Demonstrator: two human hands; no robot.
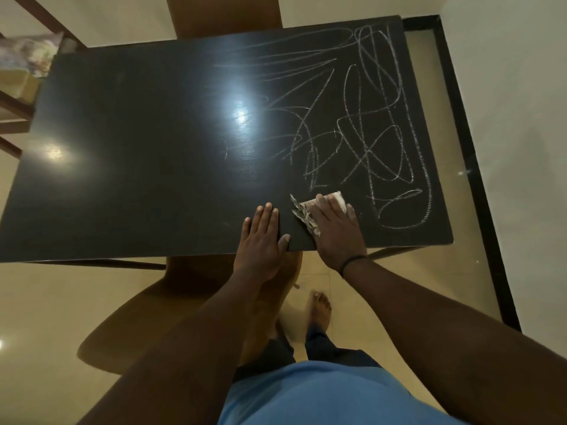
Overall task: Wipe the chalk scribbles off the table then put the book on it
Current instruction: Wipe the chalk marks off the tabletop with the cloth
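Observation:
A dark glossy table point(138, 167) fills the upper view. White chalk scribbles point(368, 133) cover its right half, while the left half shows bare dark surface. My right hand point(336, 228) presses flat on a crumpled white and grey cloth point(306, 214) near the table's front edge, just left of the lowest scribble loop. My left hand point(264, 237) lies flat on the front edge beside it, fingers apart, holding nothing. A book-like thing with a pale printed cover point(30, 56) rests on a wooden shelf at the far left.
A brown wooden chair point(147, 311) stands under the table's front edge, left of my legs. Another chair back point(224, 16) rises behind the table. A black floor border point(478, 179) and a white wall lie to the right. The floor is beige tile.

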